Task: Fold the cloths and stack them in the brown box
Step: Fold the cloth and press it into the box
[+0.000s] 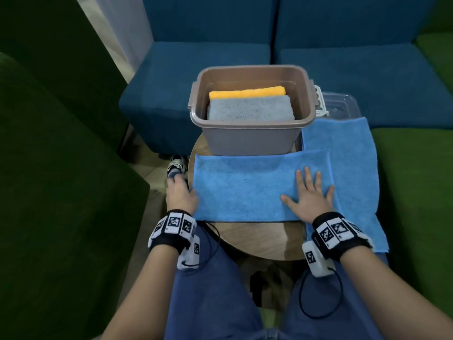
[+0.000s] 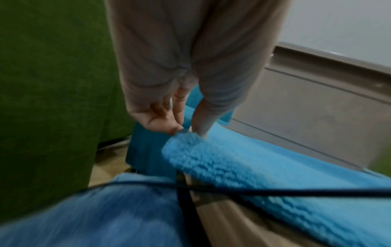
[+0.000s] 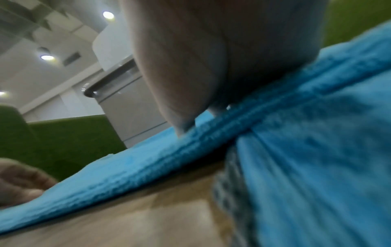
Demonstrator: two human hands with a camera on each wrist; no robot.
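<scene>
A brown box (image 1: 245,125) stands at the back of a small round wooden table (image 1: 257,236). Inside it a folded grey cloth (image 1: 250,107) lies in front of a folded orange cloth (image 1: 245,92). In front of the box lies a blue cloth (image 1: 245,187), folded into a long strip. My right hand (image 1: 308,192) presses flat on its right part, fingers spread. My left hand (image 1: 181,192) is at the strip's left end; in the left wrist view its thumb and fingers (image 2: 169,127) pinch that end of the blue cloth (image 2: 253,167). A second blue cloth (image 1: 348,148) lies spread at the right, partly under the strip.
Blue sofa seats (image 1: 196,69) stand behind the table; green sofas flank it on the left (image 1: 61,168) and right (image 1: 416,168). A clear plastic lid (image 1: 340,104) lies behind the box at the right. A shoe (image 1: 176,165) rests left of the table.
</scene>
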